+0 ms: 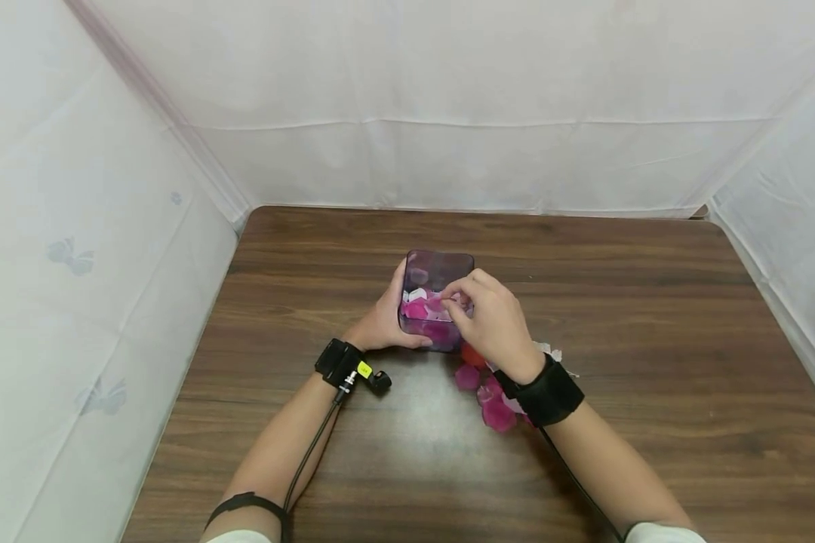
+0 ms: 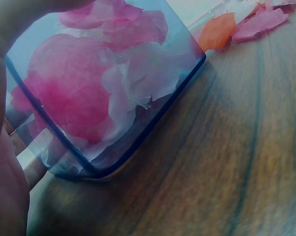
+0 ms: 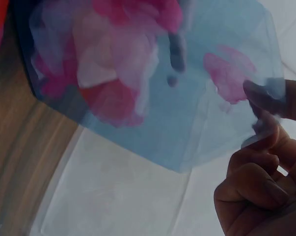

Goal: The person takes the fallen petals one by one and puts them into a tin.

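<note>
A see-through purplish plastic box (image 1: 438, 268) with rounded corners is tilted on the wooden table, its mouth facing the head camera. My left hand (image 1: 385, 320) grips it from the left, thumb along the near side. Pink and white artificial petals (image 2: 71, 83) lie inside, seen through the wall in the left wrist view. My right hand (image 1: 492, 317) reaches over the box's mouth from the right, thumb and forefinger brought together. Through the clear wall in the right wrist view, those fingertips pinch a pink petal (image 3: 228, 76). The other right fingers are curled toward the palm.
Loose magenta petals (image 1: 498, 411), an orange-red petal (image 2: 217, 32) and some white ones lie on the table (image 1: 299, 452) beneath and beside my right wrist. White curtains (image 1: 448, 68) enclose the back and both sides. A cable (image 1: 312, 445) runs along each forearm.
</note>
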{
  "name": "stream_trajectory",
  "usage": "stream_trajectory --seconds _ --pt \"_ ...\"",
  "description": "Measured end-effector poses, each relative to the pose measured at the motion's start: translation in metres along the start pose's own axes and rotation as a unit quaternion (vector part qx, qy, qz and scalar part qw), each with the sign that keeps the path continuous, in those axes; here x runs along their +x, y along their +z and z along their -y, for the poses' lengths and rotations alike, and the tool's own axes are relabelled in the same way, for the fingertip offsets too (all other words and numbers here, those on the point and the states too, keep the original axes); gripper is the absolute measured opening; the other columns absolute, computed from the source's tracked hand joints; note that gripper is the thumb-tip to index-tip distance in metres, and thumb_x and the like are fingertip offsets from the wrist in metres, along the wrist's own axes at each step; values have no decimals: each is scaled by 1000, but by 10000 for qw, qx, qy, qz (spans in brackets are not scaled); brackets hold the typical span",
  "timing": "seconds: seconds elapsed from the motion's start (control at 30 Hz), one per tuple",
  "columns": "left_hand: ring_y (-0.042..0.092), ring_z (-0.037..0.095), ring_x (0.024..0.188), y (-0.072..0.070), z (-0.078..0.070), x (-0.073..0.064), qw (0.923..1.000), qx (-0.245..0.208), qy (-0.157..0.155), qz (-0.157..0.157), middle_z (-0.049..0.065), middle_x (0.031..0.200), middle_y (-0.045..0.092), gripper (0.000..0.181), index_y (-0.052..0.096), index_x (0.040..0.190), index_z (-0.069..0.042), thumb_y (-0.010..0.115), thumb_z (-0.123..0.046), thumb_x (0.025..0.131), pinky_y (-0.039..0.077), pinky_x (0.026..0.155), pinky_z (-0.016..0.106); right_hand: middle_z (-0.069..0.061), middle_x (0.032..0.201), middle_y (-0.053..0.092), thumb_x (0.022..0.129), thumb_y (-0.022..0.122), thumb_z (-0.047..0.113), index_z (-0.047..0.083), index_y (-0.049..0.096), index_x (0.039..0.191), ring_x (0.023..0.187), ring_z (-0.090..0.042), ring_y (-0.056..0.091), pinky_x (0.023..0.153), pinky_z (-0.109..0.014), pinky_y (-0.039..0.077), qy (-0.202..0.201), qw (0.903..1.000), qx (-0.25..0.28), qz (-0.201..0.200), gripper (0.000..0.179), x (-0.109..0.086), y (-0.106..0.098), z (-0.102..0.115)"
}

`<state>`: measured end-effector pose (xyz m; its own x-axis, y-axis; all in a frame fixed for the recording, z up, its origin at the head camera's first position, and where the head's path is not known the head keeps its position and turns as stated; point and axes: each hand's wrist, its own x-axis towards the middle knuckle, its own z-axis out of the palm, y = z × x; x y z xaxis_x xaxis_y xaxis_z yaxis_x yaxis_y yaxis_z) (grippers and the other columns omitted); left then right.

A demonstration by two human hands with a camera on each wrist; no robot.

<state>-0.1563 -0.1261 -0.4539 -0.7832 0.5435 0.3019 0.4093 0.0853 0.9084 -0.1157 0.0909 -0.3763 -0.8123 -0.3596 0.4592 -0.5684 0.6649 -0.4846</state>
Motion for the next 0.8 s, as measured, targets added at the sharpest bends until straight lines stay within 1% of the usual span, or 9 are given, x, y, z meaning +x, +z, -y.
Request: stream_trajectory --seconds 0.13,0.23,0.33,0.43,0.53,0.67,0.73,0.8 --pt "40 35 133 1 1 1 10000 40 17 -3 25 146 35 133 -1 159 -9 91 1 64 37 110 55 -1 79 55 87 79 11 7 77 94 67 -14 50 59 -29 43 63 10000 -42 14 8 -2 1 -1" --pt "40 37 133 -1 0 1 9999 25 66 -78 27 145 36 133 0 159 -7 91 3 62 36 109 58 -1 80 55 89 78 13 7 77 97 67 -14 47 59 -29 42 25 10000 -34 -43 11 -2 -3 -3" --pt "39 40 133 -3 -1 1 9999 -7 58 -92 27 145 35 133 0 158 -6 90 4 62 34 110 61 -2 81 56 88 79 11 6 77 98 72 -15 51 63 -30 44 -24 9998 36 -186 11 -5 -11 -7" --pt "38 42 135 -3 -1 0 10000 -6 -2 -32 27 147 34 132 -1 158 -7 91 1 63 33 111 60 -3 83 57 87 79 7 5 76 97 77 -17 55 67 -32 46 -2 9994 43 -340 10 -12 -22 -15" --pt "38 43 135 -4 -1 -1 10000 4 -60 8 28 148 33 133 -2 158 -8 91 -1 64 33 111 60 -4 83 58 88 78 5 5 75 97 79 -17 58 68 -34 47 143 9992 -87 -358 9 -23 -32 -31" --pt "38 45 134 -6 -1 -2 10000 -2 -92 33 29 149 32 133 -2 159 -8 91 -1 64 33 111 61 -5 84 60 89 75 4 3 75 98 77 -20 60 66 -36 47 589 9972 -433 -144 9 -43 -44 -59" --pt "38 45 134 -7 0 -2 9999 -12 -106 57 29 149 32 133 -3 159 -10 91 -1 65 33 111 61 -6 85 61 90 74 5 3 75 100 76 -20 59 64 -36 47 852 9941 -654 118 10 -55 -50 -72" --pt "37 46 135 -7 0 -1 9999 -36 -108 81 29 149 32 133 -3 159 -11 91 -1 65 33 111 61 -7 86 61 91 73 6 3 76 101 71 -20 57 60 -34 43 1062 9893 -879 477 11 -67 -55 -83"
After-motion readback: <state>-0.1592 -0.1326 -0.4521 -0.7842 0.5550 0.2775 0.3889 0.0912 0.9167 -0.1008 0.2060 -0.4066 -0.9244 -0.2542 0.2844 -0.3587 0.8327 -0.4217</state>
